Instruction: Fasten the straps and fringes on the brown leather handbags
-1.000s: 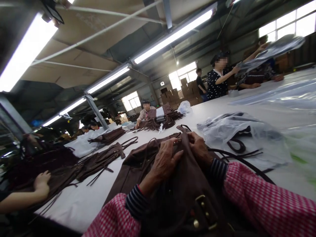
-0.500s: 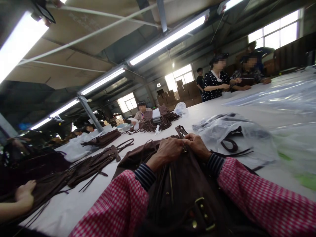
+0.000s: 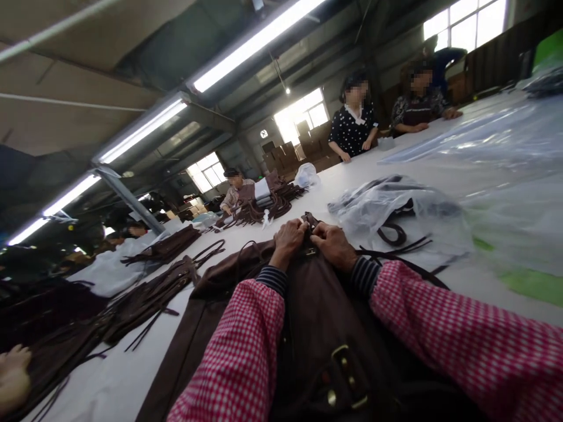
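A dark brown leather bag (image 3: 325,328) with brass buckles lies on the white table (image 3: 145,363) right in front of me. My left hand (image 3: 288,237) and my right hand (image 3: 335,245) grip its far end together, fingers closed around a strap fitting. Both my arms wear red-checked sleeves over striped cuffs. A thin brown strap (image 3: 396,258) trails off to the right of the bag.
A clear plastic bag (image 3: 387,205) with straps inside lies to the right, more plastic sheeting (image 3: 497,152) beyond. Piles of brown fringed bags (image 3: 132,299) lie at left, where another person's hand (image 3: 13,375) rests. Several people stand at the table's far side.
Both my hands have slid further out along the bag and closed together at its far end. The view has tipped downward and shifted.
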Demonstrator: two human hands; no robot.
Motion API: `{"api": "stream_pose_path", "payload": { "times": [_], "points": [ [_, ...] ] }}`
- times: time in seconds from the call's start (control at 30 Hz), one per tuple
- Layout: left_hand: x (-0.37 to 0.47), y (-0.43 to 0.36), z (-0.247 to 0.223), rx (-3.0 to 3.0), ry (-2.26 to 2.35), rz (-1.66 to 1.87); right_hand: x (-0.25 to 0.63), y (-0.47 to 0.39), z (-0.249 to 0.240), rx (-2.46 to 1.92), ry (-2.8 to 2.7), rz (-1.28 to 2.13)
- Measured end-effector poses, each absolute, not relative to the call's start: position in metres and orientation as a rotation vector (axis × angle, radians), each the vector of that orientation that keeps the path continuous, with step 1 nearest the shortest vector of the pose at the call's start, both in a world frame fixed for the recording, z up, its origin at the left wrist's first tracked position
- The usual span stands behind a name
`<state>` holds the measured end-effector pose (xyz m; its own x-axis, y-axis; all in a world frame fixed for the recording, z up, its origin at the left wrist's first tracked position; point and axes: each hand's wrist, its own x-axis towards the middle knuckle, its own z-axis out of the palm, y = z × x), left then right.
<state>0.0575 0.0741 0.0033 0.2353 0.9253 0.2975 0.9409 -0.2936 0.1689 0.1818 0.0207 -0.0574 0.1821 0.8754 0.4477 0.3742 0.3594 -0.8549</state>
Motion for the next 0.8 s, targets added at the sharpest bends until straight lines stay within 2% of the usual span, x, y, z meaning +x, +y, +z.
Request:
{"api": "stream_pose_path", "payload": {
  "times": [0.17,0.3,0.37,0.43,0.53,0.67,0.8],
  "points": [
    [0.065,0.049,0.01,-2.478,-1.627,-0.642,0.185,0.013,-0.062,-1.365,-1.612,0.218],
    [0.058,-0.017,0.023,-2.758,-1.218,-0.646,0.187,0.01,-0.064,-1.437,-1.702,0.155],
    [0.048,-0.063,0.028,-2.895,-0.985,-0.564,0.187,0.01,-0.064,-1.44,-1.709,0.15],
    [0.035,-0.106,0.029,-3.022,-0.856,-0.32,0.188,0.011,-0.062,-1.437,-1.703,0.16],
    [0.014,-0.142,0.015,-3.114,-0.953,-0.054,0.191,0.015,-0.059,-1.424,-1.721,0.228],
    [-0.001,-0.143,-0.011,-3.054,-1.087,-0.128,0.202,0.005,-0.047,-1.394,-1.779,0.316],
    [0.0,-0.136,-0.015,-3.08,-1.109,-0.189,0.223,-0.053,-0.037,-1.19,-1.861,0.396]
  ]
}}
